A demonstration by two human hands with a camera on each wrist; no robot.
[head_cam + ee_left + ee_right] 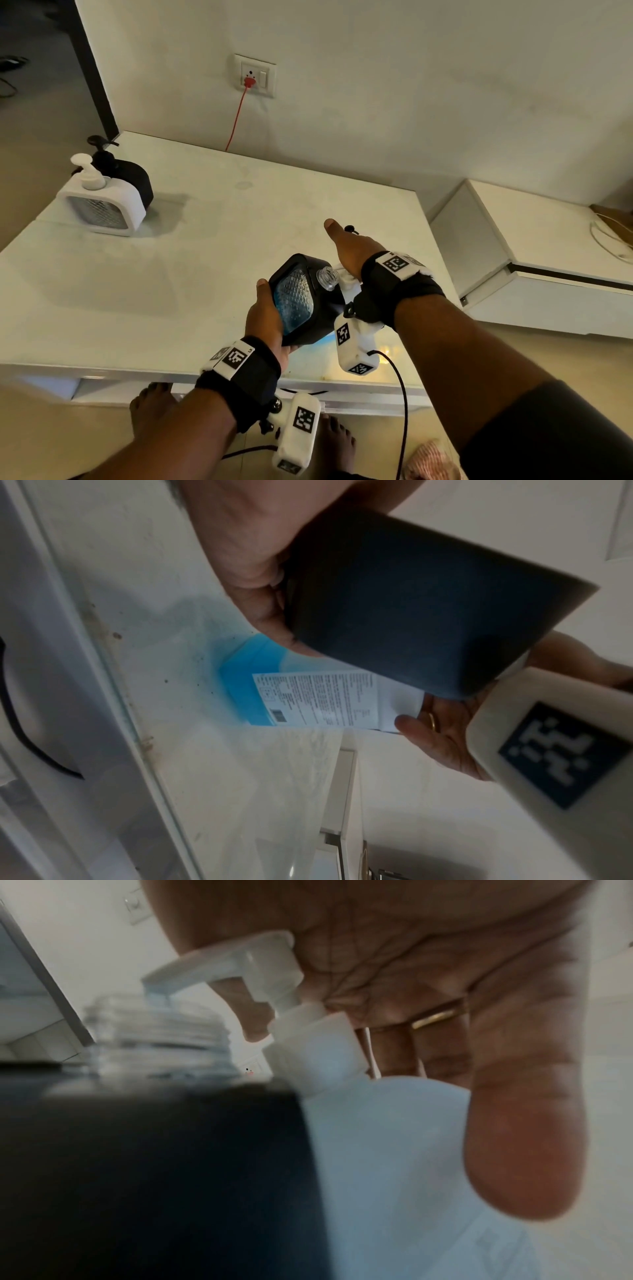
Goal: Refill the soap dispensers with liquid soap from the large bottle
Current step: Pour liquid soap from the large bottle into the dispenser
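Observation:
My left hand (pixel 265 317) grips a black soap dispenser (pixel 301 298) and holds it tilted above the table's front edge. Blue soap shows in its textured window and its clear threaded neck (pixel 327 277) is uncapped. The large bottle (pixel 348 281) stands just to the right, mostly hidden under my right hand (pixel 352 250). In the right wrist view my palm lies on its white pump head (pixel 260 969) and my fingers (pixel 438 1047) reach down behind the pale bottle (pixel 394 1150). The pump's spout points over the dispenser's neck (pixel 161 1037). In the left wrist view a fingertip touches the bottle's label (pixel 325 699).
A white dispenser (pixel 102 205) and a second black one (pixel 132 178) stand at the far left of the white table (pixel 205 257). A loose black pump (pixel 350 228) lies beyond my right hand. A red cable (pixel 236 120) hangs from the wall socket. A low white cabinet (pixel 513 240) sits at the right.

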